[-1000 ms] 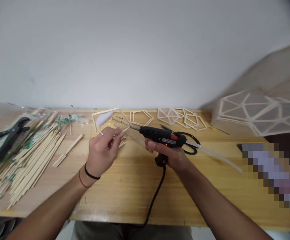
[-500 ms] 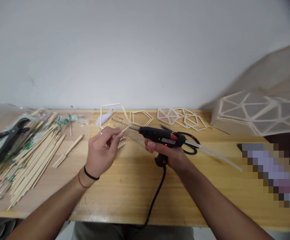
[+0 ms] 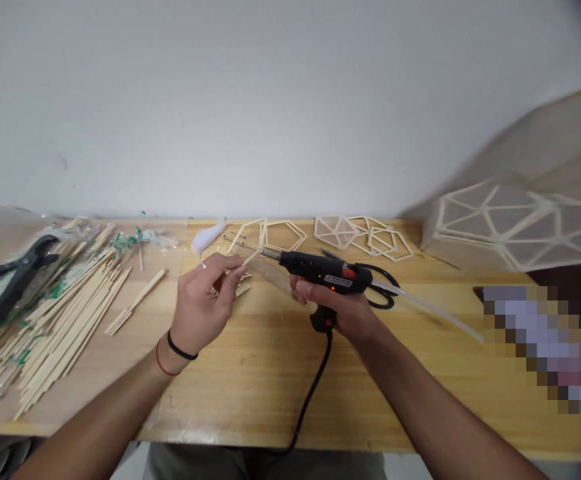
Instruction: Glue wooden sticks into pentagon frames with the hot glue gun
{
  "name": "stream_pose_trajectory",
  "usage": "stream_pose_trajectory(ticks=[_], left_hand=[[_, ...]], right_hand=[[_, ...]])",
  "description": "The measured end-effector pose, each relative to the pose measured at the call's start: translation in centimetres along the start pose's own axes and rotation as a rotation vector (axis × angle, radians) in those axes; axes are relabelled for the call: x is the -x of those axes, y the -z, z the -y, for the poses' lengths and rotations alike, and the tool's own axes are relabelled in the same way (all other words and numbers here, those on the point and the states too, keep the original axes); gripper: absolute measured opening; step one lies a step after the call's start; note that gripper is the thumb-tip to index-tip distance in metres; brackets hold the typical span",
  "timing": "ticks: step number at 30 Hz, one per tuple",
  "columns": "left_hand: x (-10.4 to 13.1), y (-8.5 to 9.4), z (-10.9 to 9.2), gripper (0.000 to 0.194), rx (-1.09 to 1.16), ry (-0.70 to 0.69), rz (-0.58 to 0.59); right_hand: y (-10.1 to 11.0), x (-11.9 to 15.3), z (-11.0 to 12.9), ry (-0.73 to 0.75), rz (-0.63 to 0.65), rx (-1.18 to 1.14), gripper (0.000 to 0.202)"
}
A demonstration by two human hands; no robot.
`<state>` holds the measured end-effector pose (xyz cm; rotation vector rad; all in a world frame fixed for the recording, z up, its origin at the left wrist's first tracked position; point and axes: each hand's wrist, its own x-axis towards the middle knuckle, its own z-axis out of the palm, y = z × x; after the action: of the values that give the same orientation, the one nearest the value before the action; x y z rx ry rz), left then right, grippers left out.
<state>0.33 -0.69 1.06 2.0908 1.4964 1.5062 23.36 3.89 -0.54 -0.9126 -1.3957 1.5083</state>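
Note:
My left hand (image 3: 207, 293) is closed in a pinch on one end of a thin wooden stick (image 3: 251, 257). That stick belongs to an angular stick frame (image 3: 245, 225), whose far side leans low over the table in front of the fingers. Facing it from the right is a black hot glue gun (image 3: 315, 268), gripped by my right hand (image 3: 337, 305). Its metal nozzle is beside the stick's far corner; whether they touch I cannot tell. A red light glows on the gun, and a clear glue stick (image 3: 433, 310) sticks out of its back. Short stick pieces (image 3: 243, 289) lie below the left hand.
Loose chopsticks (image 3: 75, 327) and black-handled cutters (image 3: 17, 287) lie at left. Finished pentagon frames (image 3: 285, 233), a clear ruler (image 3: 276, 277) and black scissors (image 3: 384, 303) lie ahead. At right stands a lattice structure (image 3: 500, 227). The gun's cord (image 3: 310, 393) hangs over the front edge.
The stick frame has swung down and to the right around the pinched stick; it stood raised before. My hands and the glue gun have stayed nearly in place.

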Motion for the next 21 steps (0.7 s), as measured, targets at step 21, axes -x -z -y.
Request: stream_pose_trajectory(ticks=[21], left_hand=[[-0.07,-0.10,0.00,0.018,0.029,0.101,0.047]], right_hand=[[0.06,0.45,-0.40,0.009,0.013,0.122,0.035]])
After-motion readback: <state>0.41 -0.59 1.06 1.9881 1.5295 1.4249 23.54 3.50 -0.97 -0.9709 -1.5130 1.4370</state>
